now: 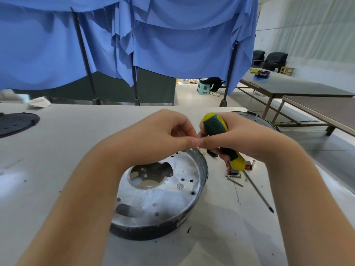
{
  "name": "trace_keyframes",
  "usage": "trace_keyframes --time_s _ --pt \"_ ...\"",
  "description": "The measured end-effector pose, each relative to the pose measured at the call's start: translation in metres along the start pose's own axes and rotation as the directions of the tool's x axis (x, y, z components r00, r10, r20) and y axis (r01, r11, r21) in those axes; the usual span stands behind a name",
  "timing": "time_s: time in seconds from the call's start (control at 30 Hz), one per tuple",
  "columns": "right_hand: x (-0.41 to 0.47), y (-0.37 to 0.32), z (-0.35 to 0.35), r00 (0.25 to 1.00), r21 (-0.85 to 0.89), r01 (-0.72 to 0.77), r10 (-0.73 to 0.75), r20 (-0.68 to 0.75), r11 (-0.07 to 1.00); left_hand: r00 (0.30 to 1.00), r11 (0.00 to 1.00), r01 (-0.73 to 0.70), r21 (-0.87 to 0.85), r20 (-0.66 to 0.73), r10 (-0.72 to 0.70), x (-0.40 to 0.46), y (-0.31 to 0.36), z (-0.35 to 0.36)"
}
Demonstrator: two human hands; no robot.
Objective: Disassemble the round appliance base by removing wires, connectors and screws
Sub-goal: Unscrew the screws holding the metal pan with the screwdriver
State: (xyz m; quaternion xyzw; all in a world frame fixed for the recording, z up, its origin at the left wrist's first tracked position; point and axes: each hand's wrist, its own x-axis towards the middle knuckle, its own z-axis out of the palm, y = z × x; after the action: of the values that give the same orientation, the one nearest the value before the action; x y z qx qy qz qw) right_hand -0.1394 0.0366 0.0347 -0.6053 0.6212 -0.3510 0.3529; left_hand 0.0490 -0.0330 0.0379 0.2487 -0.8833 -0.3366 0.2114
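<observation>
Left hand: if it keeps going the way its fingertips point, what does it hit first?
Likely the right hand: the left hand points rightward and their fingertips already meet above the round silver metal base's rim. Depth is unclear.

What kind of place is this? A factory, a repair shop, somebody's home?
Most likely a workshop or teardown area. A round appliance base lies stripped on a plain worktable, loose screws lie beside it, and the right hand grips a screwdriver. Blue cloth screens partition off the bench.
</observation>
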Motion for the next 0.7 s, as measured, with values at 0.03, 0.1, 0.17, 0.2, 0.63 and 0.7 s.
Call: trace_keyframes --time_s 0.03,0.1,0.17,0.2,0.63,0.7 --pt "-0.002 -0.002 -0.001 1.0 0.029 0.023 -0.023 0.007 0.999 1.0 0.999 -0.02 -0.033 -0.017 0.019 0.0 0.001 0.0" --pt "-0.006 -0.004 -0.003 0.998 0.074 0.063 -0.065 0.022 0.995 0.998 0.994 -0.049 -0.101 -0.036 0.046 0.001 0.001 0.0" --pt "-0.008 -0.005 -0.006 0.997 0.1 0.075 -0.078 0.023 0.992 0.997 0.986 -0.065 -0.151 -0.038 0.06 0.002 0.002 0.001" --pt "-0.009 -0.006 -0.008 0.997 0.101 0.074 -0.076 0.019 0.992 0.997 0.985 -0.067 -0.159 -0.037 0.062 0.002 0.003 0.002" --pt "-0.002 0.043 -0.038 0.907 -0.399 -0.42 0.368 -0.204 0.815 0.932 0.94 0.141 0.312 0.277 -0.232 0.012 0.0 0.05" --pt "-0.001 0.053 -0.042 0.878 -0.402 -0.479 0.423 -0.225 0.78 0.924 0.931 0.136 0.339 0.295 -0.242 0.013 -0.002 0.052"
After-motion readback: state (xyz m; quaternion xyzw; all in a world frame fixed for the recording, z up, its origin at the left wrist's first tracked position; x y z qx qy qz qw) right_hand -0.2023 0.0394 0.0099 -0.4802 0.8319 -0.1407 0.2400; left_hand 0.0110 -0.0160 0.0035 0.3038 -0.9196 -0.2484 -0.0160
